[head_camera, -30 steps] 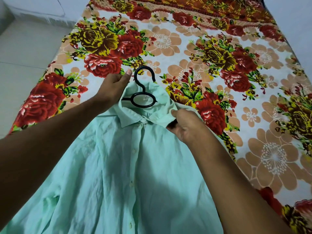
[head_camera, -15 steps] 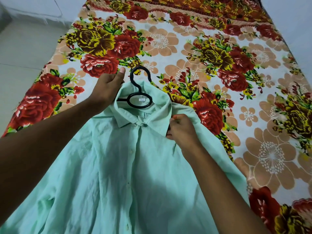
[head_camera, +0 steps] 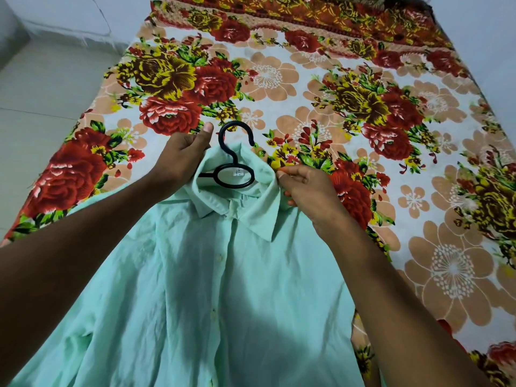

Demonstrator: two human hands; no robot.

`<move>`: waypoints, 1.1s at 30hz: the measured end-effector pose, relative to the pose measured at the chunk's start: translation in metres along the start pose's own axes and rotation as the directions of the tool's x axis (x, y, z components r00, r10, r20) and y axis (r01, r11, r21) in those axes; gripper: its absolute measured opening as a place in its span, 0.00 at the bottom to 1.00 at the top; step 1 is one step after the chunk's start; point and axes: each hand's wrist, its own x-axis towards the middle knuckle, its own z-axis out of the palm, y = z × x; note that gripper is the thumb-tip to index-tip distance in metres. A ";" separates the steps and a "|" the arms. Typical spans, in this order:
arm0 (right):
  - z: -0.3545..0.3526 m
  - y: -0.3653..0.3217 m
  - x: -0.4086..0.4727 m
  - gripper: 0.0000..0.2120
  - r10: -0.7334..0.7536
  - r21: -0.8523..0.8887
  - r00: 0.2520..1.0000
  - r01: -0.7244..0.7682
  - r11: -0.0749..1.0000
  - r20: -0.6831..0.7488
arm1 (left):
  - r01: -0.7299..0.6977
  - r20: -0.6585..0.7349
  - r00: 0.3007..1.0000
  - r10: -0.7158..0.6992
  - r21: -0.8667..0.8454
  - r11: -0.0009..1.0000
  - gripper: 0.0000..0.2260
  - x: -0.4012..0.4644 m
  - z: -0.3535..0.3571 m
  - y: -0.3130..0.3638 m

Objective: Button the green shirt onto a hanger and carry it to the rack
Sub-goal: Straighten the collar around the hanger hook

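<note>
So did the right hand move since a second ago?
Yes. The right hand went from the collar's front tip up along the collar to its side, ending nearer the hanger's ring, where it pinches the fabric.

The bed's covered in a loud floral cotton bedsheet (head_camera: 349,88), big red and yellow-brown roses plus peach flowers on white, with a red and orange patterned border band (head_camera: 279,9) along the far edge. Pale tiled floor (head_camera: 42,107) off to the left.

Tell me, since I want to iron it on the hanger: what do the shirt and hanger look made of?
The mint-green button-front shirt looks like thin woven cotton or a blend: matte, finely creased. The black hook-topped hanger looks like moulded plastic: smooth, slightly glossy, uniformly thick.
</note>
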 end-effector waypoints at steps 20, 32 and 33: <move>0.004 -0.017 -0.004 0.09 -0.197 -0.279 0.980 0.194 0.941 0.018 | -0.021 -0.020 1.000 0.020 -0.020 1.000 0.36 -0.006 0.003 0.002; -0.003 -0.019 -0.005 0.19 0.209 0.330 0.972 -0.234 0.914 0.111 | 0.019 0.021 1.000 -0.018 -0.025 1.000 0.41 -0.008 -0.002 -0.001; -0.003 -0.019 -0.006 0.17 0.169 0.258 0.981 -0.188 0.948 0.094 | 0.018 0.026 1.000 -0.017 -0.021 1.000 0.41 -0.009 -0.002 0.000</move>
